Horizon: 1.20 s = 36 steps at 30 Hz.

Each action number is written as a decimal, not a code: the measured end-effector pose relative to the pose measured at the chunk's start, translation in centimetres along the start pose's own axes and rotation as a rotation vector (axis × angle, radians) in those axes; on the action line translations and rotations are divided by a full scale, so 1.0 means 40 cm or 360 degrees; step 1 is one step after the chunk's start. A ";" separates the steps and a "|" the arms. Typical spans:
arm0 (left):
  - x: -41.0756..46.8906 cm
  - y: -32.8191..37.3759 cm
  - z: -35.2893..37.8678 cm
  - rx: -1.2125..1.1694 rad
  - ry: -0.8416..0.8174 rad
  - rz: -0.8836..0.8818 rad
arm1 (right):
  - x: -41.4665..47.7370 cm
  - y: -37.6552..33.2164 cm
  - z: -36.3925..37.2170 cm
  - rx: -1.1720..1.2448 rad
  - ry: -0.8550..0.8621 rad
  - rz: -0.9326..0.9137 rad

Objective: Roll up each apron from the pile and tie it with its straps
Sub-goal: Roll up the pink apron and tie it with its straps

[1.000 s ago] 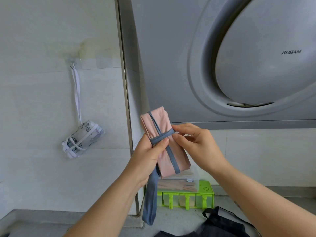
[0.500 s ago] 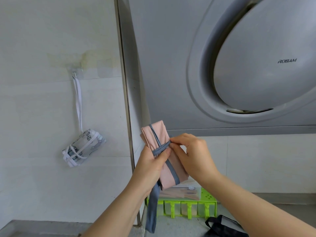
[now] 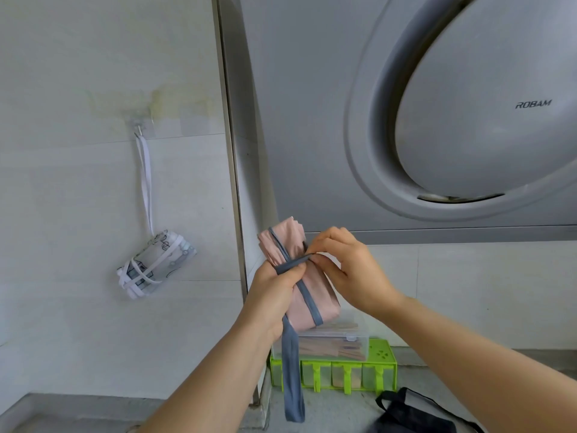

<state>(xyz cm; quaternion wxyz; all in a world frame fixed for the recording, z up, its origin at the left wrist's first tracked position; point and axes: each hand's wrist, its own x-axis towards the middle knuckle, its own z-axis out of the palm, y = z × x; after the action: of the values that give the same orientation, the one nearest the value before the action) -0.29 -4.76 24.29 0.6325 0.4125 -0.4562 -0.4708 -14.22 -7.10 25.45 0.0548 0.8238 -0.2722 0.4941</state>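
Note:
A rolled pink apron is held up in front of the wall, wound with its grey-blue strap. My left hand grips the roll from the left, thumb pressing the strap where it crosses. My right hand pinches the strap's end at the roll's right side. A long loop of the strap hangs down below my left hand. A white patterned apron roll, tied with white straps, hangs from a wall hook. A dark apron lies on the counter at the lower right.
A grey range hood fills the upper right. Below my hands a clear box sits on a green compartment rack on the counter. A metal trim strip runs down the wall.
The view has tilted upward a little. My right hand has closed in on the strap at the roll's right side and now pinches it; my left hand keeps its grip.

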 end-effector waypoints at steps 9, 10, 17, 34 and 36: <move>-0.012 -0.018 0.011 0.0141 -0.0062 0.0161 | 0.075 -0.039 -0.080 -0.0227 -0.0861 0.0354; -0.011 -0.017 0.013 0.0131 -0.0051 0.0154 | 0.074 -0.038 -0.080 -0.0265 -0.0827 0.0291; 0.001 0.006 0.017 0.0236 0.0049 0.0301 | 0.031 -0.029 -0.038 -0.0045 -0.0052 0.0291; -0.014 0.030 0.042 0.0955 0.0386 0.1188 | 0.044 -0.065 0.007 0.0397 0.0416 0.0698; -0.011 0.034 0.037 0.0977 0.0353 0.1198 | 0.050 -0.055 -0.006 0.0328 0.0303 0.0631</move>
<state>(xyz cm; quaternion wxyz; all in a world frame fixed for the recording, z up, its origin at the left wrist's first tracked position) -1.49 -4.16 25.87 0.6527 0.4339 -0.6210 -0.0068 -12.56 -5.94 27.66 -0.1020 0.7052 -0.3703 0.5959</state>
